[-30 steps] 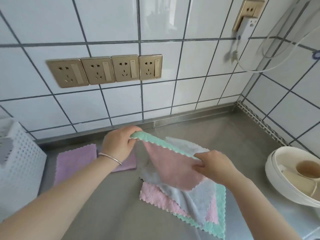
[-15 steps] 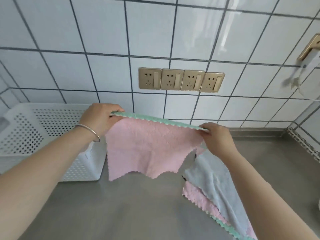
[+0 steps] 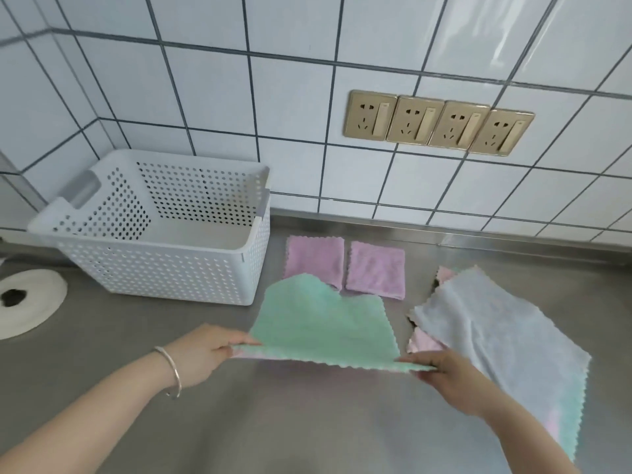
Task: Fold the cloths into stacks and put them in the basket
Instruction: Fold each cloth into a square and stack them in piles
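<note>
You hold the green cloth [image 3: 321,323] spread at centre frame, your left hand [image 3: 205,354] and right hand [image 3: 444,378] each pinching a near corner. It looks ready for its first fold. Two folded pink cloths [image 3: 345,265] lie beyond; the basket [image 3: 164,268] sits upper left.

You're working over a grey steel counter [image 3: 171,388] that runs up to the tiled wall. On it, at your left, stands a white perforated basket [image 3: 164,268]. Just right of the basket lie two folded purple cloths [image 3: 345,265], side by side. Further right, a loose pile of unfolded cloths [image 3: 496,336] lies spread, a pale blue one on top.
</note>
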Demonstrator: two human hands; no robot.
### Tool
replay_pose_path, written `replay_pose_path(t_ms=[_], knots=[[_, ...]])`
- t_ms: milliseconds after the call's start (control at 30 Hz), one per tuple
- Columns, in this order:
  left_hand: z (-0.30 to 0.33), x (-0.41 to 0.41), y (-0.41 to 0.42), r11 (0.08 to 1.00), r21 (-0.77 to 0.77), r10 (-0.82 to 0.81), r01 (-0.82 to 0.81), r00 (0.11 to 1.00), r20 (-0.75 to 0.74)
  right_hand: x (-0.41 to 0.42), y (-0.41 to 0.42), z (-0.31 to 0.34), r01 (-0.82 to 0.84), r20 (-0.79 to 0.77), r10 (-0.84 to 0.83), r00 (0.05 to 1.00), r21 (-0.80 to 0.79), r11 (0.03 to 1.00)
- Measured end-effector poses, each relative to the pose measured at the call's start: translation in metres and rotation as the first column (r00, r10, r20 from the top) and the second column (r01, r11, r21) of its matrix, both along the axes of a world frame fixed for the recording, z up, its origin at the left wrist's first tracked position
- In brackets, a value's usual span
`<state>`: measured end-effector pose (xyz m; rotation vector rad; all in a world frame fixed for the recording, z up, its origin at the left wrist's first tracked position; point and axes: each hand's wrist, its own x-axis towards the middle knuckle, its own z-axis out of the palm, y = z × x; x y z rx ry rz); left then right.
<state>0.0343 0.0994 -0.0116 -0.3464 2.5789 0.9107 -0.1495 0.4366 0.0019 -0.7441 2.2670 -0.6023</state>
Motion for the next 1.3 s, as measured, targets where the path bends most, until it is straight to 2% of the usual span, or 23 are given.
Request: replay_pose_path(t_ms=[133,267,333,400,500,567,633,733,900,1000,1300], knots=[[-0.046,0.023,0.027,0.989,-0.023,-0.141,0.149,0.968,0.209,0.024,0.011,-0.047,-0.117,0.085,0.099,0.991,0.246,0.962],[-0.067,0.034,0.038,0.972,0.021,-0.224,0.235,0.889,0.398,0.040,0.018,-0.062,-0.205,0.221,0.137,0.966,0.325,0.923],[-0.073,0.033,0.040,0.961,0.028,-0.260,0.276,0.862,0.435,0.043,0.021,-0.067,-0.225,0.266,0.134,0.955,0.350,0.909],[-0.078,0.029,0.039,0.961,0.042,-0.262,0.273,0.854,0.449,0.043,0.022,-0.071,-0.167,0.263,0.068,0.962,0.376,0.912],[-0.075,0.013,0.028,0.987,0.025,-0.157,0.162,0.896,0.415,0.033,0.019,-0.074,-0.017,0.224,-0.062,0.973,0.332,0.943],[-0.073,-0.001,0.017,0.999,0.015,-0.035,0.032,0.944,0.329,0.025,0.013,-0.079,0.206,0.242,-0.251,0.937,0.197,0.958],[-0.076,-0.016,0.013,0.988,0.056,0.128,-0.144,0.966,0.225,0.020,0.002,-0.088,0.443,0.311,-0.442,0.842,0.071,0.894],[-0.084,-0.035,0.016,0.879,0.232,0.377,-0.417,0.905,0.196,0.015,-0.014,-0.109,0.594,0.289,-0.574,0.766,0.025,0.804],[-0.109,-0.058,0.013,0.857,0.137,0.488,-0.497,0.868,0.095,0.004,-0.027,-0.129,0.645,0.162,-0.640,0.751,0.029,0.764],[-0.118,-0.063,0.013,0.839,0.079,0.532,-0.538,0.842,0.084,0.001,-0.028,-0.136,0.656,0.112,-0.655,0.748,0.033,0.754],[-0.125,-0.076,0.016,0.850,-0.002,0.524,-0.526,0.847,0.092,-0.007,-0.036,-0.144,0.670,0.017,-0.671,0.741,0.025,0.742]])
